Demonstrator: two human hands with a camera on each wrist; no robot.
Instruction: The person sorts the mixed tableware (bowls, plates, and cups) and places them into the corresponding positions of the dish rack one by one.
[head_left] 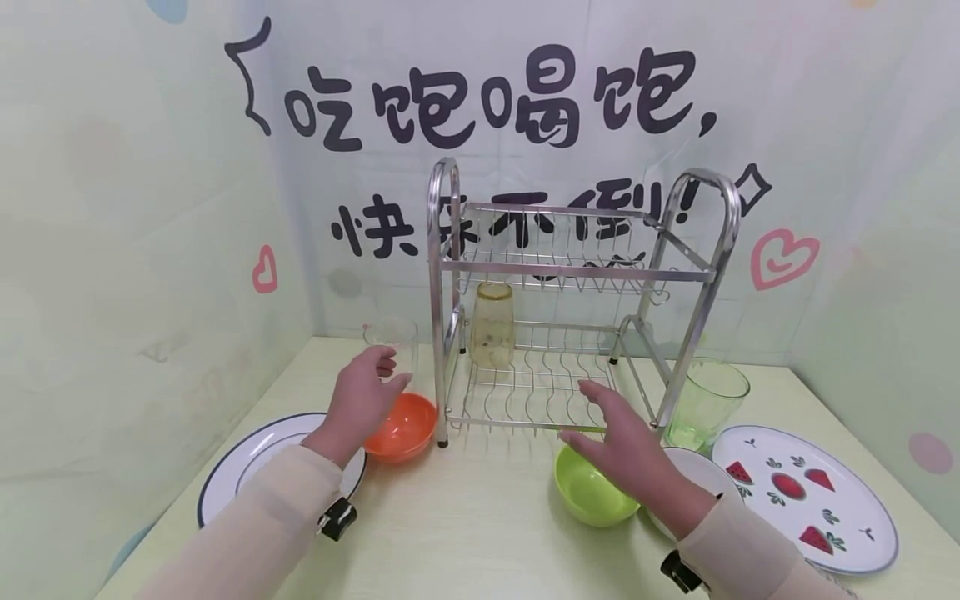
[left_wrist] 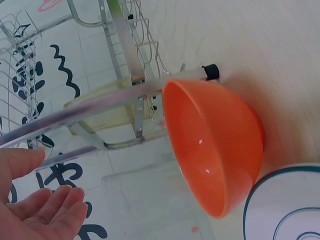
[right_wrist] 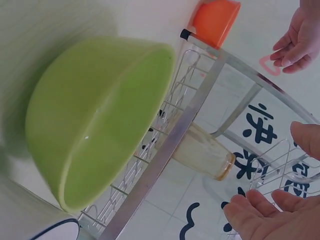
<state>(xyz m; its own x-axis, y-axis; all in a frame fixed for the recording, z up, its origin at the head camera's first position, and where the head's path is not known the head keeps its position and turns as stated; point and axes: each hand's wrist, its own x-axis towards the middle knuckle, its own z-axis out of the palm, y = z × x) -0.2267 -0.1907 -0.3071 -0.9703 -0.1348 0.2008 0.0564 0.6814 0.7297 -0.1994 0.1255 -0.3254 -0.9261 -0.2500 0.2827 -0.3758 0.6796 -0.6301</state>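
My left hand (head_left: 362, 402) hovers above an orange bowl (head_left: 405, 429), fingers loosely bent and holding nothing. Behind that hand a clear glass (head_left: 401, 332) stands on the table; in the left wrist view a gap separates it from the fingers. My right hand (head_left: 626, 442), empty with fingers spread, is over a green bowl (head_left: 592, 493) and in front of the metal dish rack (head_left: 577, 271). An amber glass (head_left: 492, 325) stands on the rack's lower tier at the left. The right wrist view shows the green bowl (right_wrist: 95, 120) close up, apart from the right fingers.
A blue-rimmed white plate (head_left: 232, 467) lies at the left, partly under the left forearm. At the right are a green glass (head_left: 708, 400), a white dish (head_left: 693, 471) partly covered by the right arm, and an oval plate with watermelon pictures (head_left: 810, 500). A printed sheet (head_left: 360, 50) hangs behind.
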